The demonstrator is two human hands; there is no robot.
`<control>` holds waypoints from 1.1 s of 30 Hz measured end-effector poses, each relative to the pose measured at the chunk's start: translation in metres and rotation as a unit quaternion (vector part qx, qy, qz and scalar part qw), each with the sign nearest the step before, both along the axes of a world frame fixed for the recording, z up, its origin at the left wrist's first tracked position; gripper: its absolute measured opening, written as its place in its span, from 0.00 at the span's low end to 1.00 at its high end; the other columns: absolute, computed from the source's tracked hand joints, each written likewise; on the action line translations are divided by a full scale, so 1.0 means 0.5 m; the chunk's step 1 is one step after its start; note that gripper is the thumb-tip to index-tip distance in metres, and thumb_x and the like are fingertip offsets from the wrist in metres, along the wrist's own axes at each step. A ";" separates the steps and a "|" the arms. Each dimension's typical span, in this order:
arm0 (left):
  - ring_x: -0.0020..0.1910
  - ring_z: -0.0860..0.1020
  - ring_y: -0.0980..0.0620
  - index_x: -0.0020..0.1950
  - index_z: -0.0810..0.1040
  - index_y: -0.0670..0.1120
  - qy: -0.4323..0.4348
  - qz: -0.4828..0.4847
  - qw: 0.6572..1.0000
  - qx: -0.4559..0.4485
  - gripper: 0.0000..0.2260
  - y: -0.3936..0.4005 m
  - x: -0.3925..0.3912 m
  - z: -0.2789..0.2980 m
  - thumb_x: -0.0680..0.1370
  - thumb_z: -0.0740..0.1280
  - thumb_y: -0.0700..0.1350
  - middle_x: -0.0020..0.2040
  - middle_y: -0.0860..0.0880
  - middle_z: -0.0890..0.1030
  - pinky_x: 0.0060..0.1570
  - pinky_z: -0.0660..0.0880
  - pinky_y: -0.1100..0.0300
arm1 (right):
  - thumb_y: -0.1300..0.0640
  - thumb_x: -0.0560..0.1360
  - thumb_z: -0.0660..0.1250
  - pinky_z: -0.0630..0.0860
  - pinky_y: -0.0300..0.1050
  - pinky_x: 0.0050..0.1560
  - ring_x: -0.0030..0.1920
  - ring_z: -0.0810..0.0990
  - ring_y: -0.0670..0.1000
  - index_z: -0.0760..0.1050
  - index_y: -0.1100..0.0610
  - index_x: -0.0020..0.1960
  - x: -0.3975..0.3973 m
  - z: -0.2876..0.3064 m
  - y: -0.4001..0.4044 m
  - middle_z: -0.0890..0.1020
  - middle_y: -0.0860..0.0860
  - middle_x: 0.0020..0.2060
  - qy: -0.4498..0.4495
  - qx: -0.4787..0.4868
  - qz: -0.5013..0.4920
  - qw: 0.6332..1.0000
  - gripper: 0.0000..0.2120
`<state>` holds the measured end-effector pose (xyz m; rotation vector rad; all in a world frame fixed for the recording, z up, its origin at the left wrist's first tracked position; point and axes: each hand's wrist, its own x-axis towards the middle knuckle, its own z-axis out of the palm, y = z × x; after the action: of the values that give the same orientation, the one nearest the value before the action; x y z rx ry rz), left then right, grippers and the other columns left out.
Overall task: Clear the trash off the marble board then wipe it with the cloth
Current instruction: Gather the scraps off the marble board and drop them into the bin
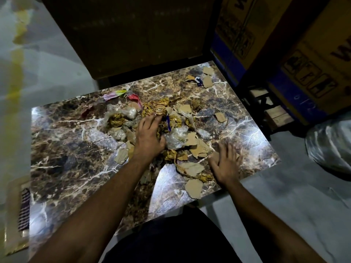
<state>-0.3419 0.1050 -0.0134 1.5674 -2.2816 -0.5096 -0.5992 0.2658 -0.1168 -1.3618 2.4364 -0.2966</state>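
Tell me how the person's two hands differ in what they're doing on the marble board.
The left hand reaches deep into the middle of the trash pile, its fingers curled around crumpled yellow paper. The right hand lies flatter, its fingers spread over torn cardboard pieces near the marble board's right edge. Both are bare and touching trash.

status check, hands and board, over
Left hand gripping into the trash pile. Right hand open, fingers spread on cardboard scraps. Marble board still littered, stray scraps at far corner. No cloth in view.

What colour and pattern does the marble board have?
Dark brown with white and tan veins, glossy; the marble board shows in the head view.
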 end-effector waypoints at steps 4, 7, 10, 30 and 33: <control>0.77 0.58 0.44 0.79 0.63 0.50 -0.002 0.006 1.000 0.010 0.33 0.002 0.001 0.003 0.76 0.71 0.48 0.78 0.47 0.64 0.77 0.59 0.43 | 0.31 0.81 0.49 0.38 0.65 0.79 0.82 0.47 0.56 0.49 0.47 0.82 0.080 0.012 -0.055 0.48 0.53 0.83 -0.039 -0.025 0.062 0.997 0.36; 0.78 0.57 0.44 0.80 0.62 0.51 0.000 0.010 1.000 0.020 0.34 0.002 0.001 0.006 0.76 0.71 0.48 0.79 0.47 0.63 0.77 0.58 0.44 | 0.33 0.80 0.50 0.52 0.63 0.80 0.82 0.48 0.56 0.48 0.52 0.83 0.151 0.022 -0.100 0.47 0.53 0.83 -0.177 -0.083 0.053 0.979 0.39; 0.78 0.57 0.45 0.80 0.62 0.52 0.000 0.013 1.000 0.019 0.34 0.001 0.000 0.008 0.76 0.71 0.49 0.79 0.48 0.63 0.77 0.58 0.45 | 0.37 0.80 0.55 0.62 0.60 0.77 0.79 0.57 0.57 0.49 0.49 0.83 0.203 0.048 -0.139 0.53 0.53 0.82 -0.336 -0.157 -0.047 0.927 0.36; 0.77 0.58 0.45 0.80 0.63 0.49 0.021 0.010 1.000 0.014 0.34 0.002 0.015 0.006 0.76 0.71 0.47 0.78 0.47 0.64 0.75 0.58 0.49 | 0.23 0.75 0.52 0.47 0.75 0.75 0.81 0.47 0.68 0.39 0.55 0.83 0.236 -0.006 -0.017 0.47 0.68 0.80 0.104 -0.049 0.269 0.956 0.51; 0.77 0.57 0.46 0.80 0.62 0.50 0.019 0.013 1.000 0.021 0.34 0.000 0.014 0.012 0.76 0.71 0.47 0.79 0.47 0.62 0.76 0.56 0.49 | 0.26 0.75 0.56 0.44 0.76 0.75 0.81 0.45 0.68 0.42 0.51 0.82 0.237 0.014 -0.072 0.46 0.70 0.80 0.086 -0.072 0.234 0.966 0.48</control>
<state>-0.3349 0.1050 -0.0076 1.5897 -2.2337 -0.5793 -0.4806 0.2301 -0.1095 -2.0476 2.1603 -0.2465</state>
